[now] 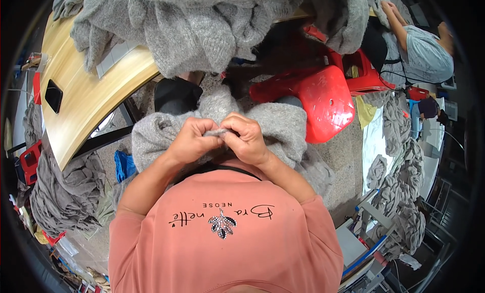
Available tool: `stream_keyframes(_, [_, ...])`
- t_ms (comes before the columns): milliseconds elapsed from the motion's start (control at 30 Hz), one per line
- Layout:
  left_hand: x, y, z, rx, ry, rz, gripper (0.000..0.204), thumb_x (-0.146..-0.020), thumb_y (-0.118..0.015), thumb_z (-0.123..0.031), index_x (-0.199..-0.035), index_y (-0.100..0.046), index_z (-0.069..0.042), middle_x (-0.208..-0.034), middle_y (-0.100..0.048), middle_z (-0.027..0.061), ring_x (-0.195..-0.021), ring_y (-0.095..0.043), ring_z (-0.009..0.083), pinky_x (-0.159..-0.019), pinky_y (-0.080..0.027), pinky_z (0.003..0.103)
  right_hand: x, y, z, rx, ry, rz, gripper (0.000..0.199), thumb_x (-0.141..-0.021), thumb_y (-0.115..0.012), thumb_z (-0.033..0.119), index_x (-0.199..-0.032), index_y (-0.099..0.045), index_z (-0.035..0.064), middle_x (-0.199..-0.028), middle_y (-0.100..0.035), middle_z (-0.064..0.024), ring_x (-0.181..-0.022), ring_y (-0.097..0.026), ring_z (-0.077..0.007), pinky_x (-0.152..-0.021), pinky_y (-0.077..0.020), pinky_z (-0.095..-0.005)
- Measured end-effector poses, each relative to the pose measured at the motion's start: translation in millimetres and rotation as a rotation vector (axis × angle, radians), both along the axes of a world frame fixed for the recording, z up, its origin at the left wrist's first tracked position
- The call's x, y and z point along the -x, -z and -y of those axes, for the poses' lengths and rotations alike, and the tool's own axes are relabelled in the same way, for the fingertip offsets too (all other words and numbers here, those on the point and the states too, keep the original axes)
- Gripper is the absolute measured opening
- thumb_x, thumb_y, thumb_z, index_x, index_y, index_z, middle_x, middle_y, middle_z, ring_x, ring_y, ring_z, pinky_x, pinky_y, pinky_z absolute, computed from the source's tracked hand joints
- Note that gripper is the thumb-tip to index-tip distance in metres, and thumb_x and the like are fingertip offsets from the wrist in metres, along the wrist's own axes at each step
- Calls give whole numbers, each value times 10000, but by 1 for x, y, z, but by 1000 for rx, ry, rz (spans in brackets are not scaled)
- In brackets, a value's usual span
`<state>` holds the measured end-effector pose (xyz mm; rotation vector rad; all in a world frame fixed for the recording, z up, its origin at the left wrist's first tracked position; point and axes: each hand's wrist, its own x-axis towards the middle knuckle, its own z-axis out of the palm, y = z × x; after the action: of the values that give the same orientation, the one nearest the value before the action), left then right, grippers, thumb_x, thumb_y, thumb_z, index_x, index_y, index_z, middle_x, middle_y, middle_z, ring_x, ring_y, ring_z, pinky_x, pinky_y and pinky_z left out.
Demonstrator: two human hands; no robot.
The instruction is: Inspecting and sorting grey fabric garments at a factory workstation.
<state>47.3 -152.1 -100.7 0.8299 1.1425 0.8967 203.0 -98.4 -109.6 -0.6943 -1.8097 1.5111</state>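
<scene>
A grey fuzzy knitted garment point(283, 124) lies bunched across my lap. My left hand point(191, 140) and my right hand point(247, 136) meet over its middle, both pinching a small fold of the grey knit between fingertips. What lies between the fingers beyond the cloth is too small to tell. My salmon-coloured shirt fills the lower part of the view.
A wooden table point(86, 91) at the upper left carries a heap of grey knitwear point(202, 25) and a black phone point(53, 95). A red plastic stool point(323, 98) stands to my right. More grey garments point(399, 192) are piled at right and left. Another person point(424, 50) works at the upper right.
</scene>
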Motion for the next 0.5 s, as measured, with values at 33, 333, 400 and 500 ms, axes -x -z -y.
stream_keyframes(33, [2, -1, -1, -1, -6, 1, 73, -716, -636, -67, -707, -597, -7, -612, -537, -28, -546, -467, 32, -467, -363, 189, -1, 1, 0, -53, 28, 23, 76, -684, -552, -55, -743, -537, -9, -681, -501, -61, -592, -480, -121, -508, -382, -237])
stream_keyframes(333, [14, 2, -7, 107, -333, 266, 52, -736, -598, -77, -707, -577, -40, -666, -581, 0, -570, -495, 41, -538, -391, 189, -37, 24, 8, -633, 292, 429, 310, -560, -704, 109, -786, -508, 25, -745, -517, -111, -638, -513, -270, -555, -429, -336])
stream_keyframes(400, [13, 2, -7, 94, -337, 260, 56, -736, -598, -79, -702, -573, -43, -662, -581, 0, -567, -497, 42, -536, -394, 191, -31, 39, 5, -631, 338, 493, 317, -546, -695, 110, -789, -510, 23, -766, -517, -120, -668, -514, -283, -581, -429, -347])
stream_keyframes(500, [13, -3, -5, 130, -373, 328, 58, -739, -591, -78, -697, -567, -45, -653, -578, 1, -563, -498, 44, -530, -397, 196, -30, 54, -6, -647, 397, 562, 280, -547, -631, 61, -796, -512, 14, -817, -515, -137, -725, -513, -307, -630, -423, -370])
